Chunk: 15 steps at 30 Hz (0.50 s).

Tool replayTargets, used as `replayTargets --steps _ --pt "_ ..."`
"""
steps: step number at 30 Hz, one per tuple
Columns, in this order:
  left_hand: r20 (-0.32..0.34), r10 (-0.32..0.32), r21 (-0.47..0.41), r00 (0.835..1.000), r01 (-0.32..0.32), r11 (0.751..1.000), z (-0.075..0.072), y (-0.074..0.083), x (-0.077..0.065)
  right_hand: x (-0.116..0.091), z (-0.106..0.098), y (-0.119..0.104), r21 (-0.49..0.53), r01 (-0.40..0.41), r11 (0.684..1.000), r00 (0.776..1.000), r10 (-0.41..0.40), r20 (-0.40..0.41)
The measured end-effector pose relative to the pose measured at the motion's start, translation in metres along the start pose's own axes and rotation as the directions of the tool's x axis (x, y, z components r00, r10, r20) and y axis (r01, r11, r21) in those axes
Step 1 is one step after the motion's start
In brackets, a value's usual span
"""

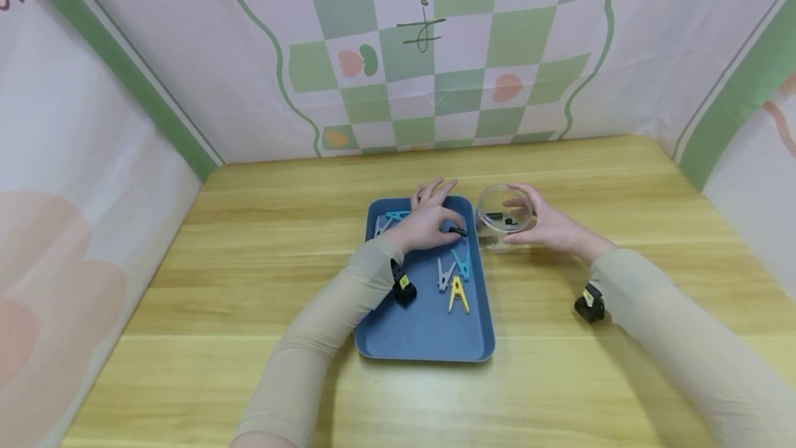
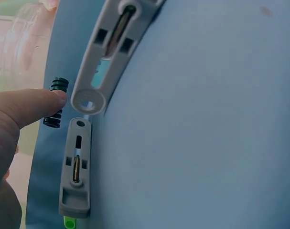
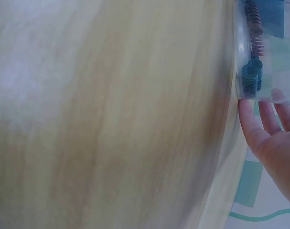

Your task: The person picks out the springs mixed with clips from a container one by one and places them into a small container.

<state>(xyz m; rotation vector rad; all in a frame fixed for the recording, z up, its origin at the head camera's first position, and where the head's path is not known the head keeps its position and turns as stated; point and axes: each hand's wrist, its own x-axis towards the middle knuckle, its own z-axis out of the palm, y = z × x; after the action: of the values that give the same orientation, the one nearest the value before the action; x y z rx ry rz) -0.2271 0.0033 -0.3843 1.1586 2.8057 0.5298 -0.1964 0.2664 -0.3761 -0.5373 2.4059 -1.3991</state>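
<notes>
My left hand (image 1: 428, 225) is over the far right part of the blue tray (image 1: 410, 337), pinching a black coil spring (image 1: 459, 231) by the right rim. The left wrist view shows the thumb across this spring (image 2: 59, 85), close to two grey clothespins (image 2: 75, 191). Just right of the tray, my right hand (image 1: 550, 227) grips a clear round jar (image 1: 491, 239) from its right side. Several dark springs (image 3: 250, 81) lie inside it in the right wrist view. Below the left hand in the tray are a blue clothespin (image 1: 463, 267), a grey one and a yellow clothespin (image 1: 457, 289).
More clothespins, among them a blue one (image 1: 398, 215), lie at the tray's far left, partly hidden by the left hand. The wooden table (image 1: 249, 282) ends at a patterned cloth (image 1: 348, 109) behind; cloth also hangs on both sides.
</notes>
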Motion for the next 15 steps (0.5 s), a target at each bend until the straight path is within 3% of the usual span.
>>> replayTargets --steps 15 --pt "-0.003 -0.01 -0.051 1.0 0.01 0.999 -0.01 0.0014 -0.0016 0.0007 -0.0003 0.0008 -0.008 -0.002 1.0 1.0 0.002 0.003"
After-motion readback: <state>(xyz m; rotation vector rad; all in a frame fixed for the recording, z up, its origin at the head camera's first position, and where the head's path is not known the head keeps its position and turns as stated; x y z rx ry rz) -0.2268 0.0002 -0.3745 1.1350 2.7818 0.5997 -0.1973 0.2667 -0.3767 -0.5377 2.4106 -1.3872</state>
